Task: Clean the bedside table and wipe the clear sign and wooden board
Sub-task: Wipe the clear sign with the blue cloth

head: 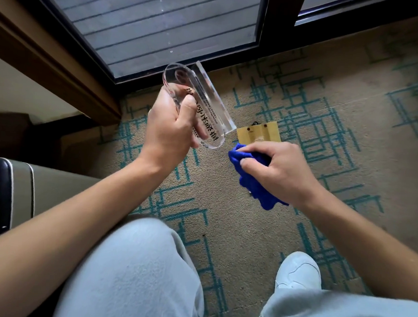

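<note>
My left hand (170,129) grips the clear sign (206,102), a transparent acrylic piece with black printed characters and a thick clear base, held tilted in the air above the carpet. A bunched blue cloth (253,177) is clutched in my right hand (280,171), just to the right of and below the sign, a small gap apart from it. The wooden board (259,134), small and light tan with dark fittings, lies flat on the carpet beyond my right hand, partly hidden by the sign's base and the cloth.
A dark-framed glass door (161,27) runs across the top. A wooden furniture edge (62,75) stands at the left and a dark padded seat (5,191) at lower left. My knees and a white shoe (299,269) fill the bottom, over patterned carpet (326,121).
</note>
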### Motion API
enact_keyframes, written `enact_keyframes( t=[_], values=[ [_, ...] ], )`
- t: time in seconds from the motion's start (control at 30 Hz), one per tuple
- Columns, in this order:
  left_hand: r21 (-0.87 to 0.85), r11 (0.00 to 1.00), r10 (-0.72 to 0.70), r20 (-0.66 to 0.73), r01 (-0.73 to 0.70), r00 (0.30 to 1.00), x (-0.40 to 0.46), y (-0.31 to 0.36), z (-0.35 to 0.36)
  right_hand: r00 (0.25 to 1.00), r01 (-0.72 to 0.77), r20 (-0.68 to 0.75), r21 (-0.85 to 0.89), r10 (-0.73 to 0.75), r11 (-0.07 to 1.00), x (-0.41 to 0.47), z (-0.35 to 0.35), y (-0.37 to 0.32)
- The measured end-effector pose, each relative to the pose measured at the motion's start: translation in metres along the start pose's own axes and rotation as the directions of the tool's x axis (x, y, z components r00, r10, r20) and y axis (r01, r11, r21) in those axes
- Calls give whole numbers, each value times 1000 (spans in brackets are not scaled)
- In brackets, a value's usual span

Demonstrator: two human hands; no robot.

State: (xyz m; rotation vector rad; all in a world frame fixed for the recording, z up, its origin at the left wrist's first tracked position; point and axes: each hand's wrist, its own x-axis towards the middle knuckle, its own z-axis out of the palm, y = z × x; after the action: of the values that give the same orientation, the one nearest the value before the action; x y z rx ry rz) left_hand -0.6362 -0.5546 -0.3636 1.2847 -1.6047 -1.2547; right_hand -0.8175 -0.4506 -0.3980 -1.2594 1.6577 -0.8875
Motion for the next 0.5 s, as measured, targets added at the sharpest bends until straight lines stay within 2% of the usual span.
enact_keyframes(
  t=[0.1, 0.17, 0.2, 0.27, 0.3, 0.37, 0.43, 0.5],
  values=[
    [57, 998, -3, 38, 1, 999, -2, -2, -1, 995, -44, -75, 230, 63, 972, 3, -8, -8],
    [96, 995, -14, 49, 10, 999, -3, -3, -3, 994, 5, -110, 292, 28, 956, 8, -16, -15],
    [117, 993, -19, 49, 13, 999, -3, -3, -3, 991, 56, -134, 251, -23, 966, 11, -19, -18],
    [171, 985, -33, 39, 26, 999, -2, -3, -3, 962, 203, -179, -27, -204, 979, 13, -16, -20],
    [201, 979, -39, 29, 32, 999, -1, -3, -2, 937, 271, -168, -200, -305, 942, 14, -11, -20],
    [268, 962, -46, 6, 43, 999, 1, -5, 1, 892, 346, -78, -513, -444, 785, 15, 1, -18],
    [312, 947, -86, -4, 83, 996, 4, -9, 2, 872, 372, 19, -676, -489, 636, 15, 13, -14],
    [285, 945, -159, -29, 160, 987, 6, -12, 1, 859, 386, 46, -714, -511, 584, 14, 22, -9]
  ],
)
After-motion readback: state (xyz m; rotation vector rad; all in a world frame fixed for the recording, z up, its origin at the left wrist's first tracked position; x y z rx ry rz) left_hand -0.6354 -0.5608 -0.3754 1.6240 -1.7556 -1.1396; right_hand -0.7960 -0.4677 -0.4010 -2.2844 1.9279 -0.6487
